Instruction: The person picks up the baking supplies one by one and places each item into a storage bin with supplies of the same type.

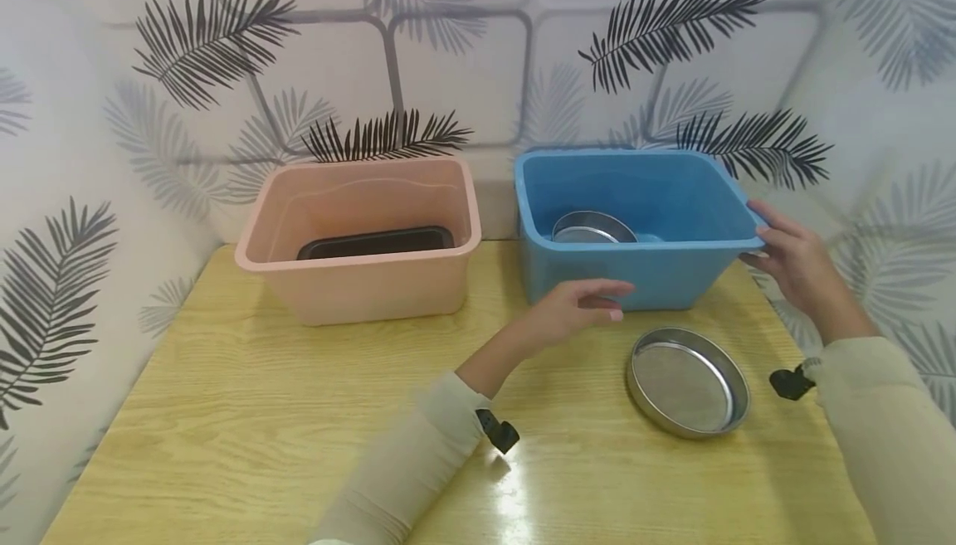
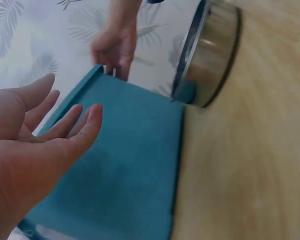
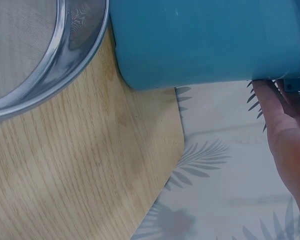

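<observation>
A round metal sieve (image 1: 683, 387) with a fine mesh bottom lies on the table in front of the blue tub (image 1: 612, 275). A smaller round metal sieve (image 1: 590, 228) rests inside the tub, partly hidden by its front wall. My left hand (image 1: 571, 310) hovers before the tub's front, fingers loosely extended and nothing in it; the left wrist view shows the same left hand (image 2: 45, 135) with its palm turned up. At the tub's right end my right hand (image 1: 795, 259) holds the rim, its fingers above and thumb below, as the right hand (image 3: 290, 135) partly shows.
A pink tub (image 1: 381, 288) stands at the back left, with a dark-rimmed object (image 1: 381, 242) inside, mostly hidden. Both tubs stand near the patterned wall (image 1: 478, 72) behind the wooden table (image 1: 284, 420). The table's right edge runs close to the right forearm.
</observation>
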Available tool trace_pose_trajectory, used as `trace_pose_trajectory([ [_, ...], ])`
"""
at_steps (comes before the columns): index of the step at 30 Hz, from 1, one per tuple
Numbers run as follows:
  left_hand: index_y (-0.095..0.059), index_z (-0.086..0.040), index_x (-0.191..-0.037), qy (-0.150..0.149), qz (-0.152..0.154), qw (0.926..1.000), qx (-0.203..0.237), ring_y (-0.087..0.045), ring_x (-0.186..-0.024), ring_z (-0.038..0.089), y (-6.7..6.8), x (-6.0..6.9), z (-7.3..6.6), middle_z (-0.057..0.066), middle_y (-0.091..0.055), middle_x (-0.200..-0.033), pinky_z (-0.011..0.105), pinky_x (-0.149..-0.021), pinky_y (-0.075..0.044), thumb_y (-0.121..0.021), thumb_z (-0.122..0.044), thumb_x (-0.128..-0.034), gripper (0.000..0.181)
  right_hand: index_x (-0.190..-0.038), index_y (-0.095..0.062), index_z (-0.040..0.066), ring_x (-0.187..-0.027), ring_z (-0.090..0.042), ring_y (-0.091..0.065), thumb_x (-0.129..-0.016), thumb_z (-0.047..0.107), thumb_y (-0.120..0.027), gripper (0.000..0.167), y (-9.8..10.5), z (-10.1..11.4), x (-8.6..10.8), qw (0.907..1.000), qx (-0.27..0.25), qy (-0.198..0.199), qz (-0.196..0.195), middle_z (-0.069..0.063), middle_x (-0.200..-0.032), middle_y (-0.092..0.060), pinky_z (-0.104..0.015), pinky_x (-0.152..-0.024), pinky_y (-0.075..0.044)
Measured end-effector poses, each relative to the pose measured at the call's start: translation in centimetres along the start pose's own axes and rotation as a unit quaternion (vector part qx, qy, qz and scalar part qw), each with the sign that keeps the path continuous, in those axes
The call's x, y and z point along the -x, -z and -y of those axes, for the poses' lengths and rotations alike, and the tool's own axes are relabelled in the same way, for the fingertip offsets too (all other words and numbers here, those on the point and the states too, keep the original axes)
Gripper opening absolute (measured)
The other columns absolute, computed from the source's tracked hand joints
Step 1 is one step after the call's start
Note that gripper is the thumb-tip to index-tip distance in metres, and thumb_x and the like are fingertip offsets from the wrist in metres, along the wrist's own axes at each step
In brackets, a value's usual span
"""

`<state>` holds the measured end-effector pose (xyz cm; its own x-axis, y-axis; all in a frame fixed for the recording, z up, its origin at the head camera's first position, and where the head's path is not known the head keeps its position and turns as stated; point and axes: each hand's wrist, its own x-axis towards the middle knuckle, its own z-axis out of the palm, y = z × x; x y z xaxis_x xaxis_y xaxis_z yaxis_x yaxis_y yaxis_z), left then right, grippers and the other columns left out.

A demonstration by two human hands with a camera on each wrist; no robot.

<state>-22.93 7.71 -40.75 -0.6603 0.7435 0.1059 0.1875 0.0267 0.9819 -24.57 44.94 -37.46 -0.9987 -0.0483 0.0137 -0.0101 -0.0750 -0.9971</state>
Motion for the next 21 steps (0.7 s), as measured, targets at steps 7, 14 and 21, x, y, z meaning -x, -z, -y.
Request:
trace_pose_trajectory([
  [7,-0.056,-0.018,-0.145,0.023,0.017,0.9996,-0.009,-0.049,-0.141,0.022,-2.5,-0.2,3.1,-0.002,-0.051,-0.152,0.019,-0.103,-0.046,-0.066,-0.024,-0.0989,0.048,-0.161,-0.023,0.014,-0.113,0.000,-0.062,-0.107,0.014,-0.049,0.061,0.2,-0.3,-0.1,0.9998,-0.019,0.009,0.007,-0.009,-0.170,-0.010,-0.018,-0.084,-0.057],
  [14,-0.054,-0.014,-0.147,0.019,0.022,0.9986,-0.043,-0.042,-0.145,0.021,-4.6,-1.1,4.8,-0.001,-0.051,-0.153,0.025,-0.114,-0.039,-0.066,-0.022,-0.0996,0.049,-0.161,-0.022,0.011,-0.110,-0.002,-0.064,-0.106,0.010,-0.048,0.061,0.0,-0.5,-0.2,0.9988,-0.041,0.024,0.014,-0.010,-0.168,-0.014,-0.019,-0.083,-0.058],
  [21,-0.057,-0.017,-0.145,0.043,0.022,0.9962,-0.072,-0.039,-0.141,0.003,-6.1,-1.7,5.6,-0.004,-0.052,-0.150,0.028,-0.118,-0.035,-0.066,-0.019,-0.0991,0.046,-0.162,-0.021,0.014,-0.123,-0.002,-0.058,-0.107,0.014,-0.049,0.062,0.1,-0.4,-0.1,0.9996,-0.026,0.012,0.008,-0.009,-0.169,-0.010,-0.021,-0.090,-0.055],
])
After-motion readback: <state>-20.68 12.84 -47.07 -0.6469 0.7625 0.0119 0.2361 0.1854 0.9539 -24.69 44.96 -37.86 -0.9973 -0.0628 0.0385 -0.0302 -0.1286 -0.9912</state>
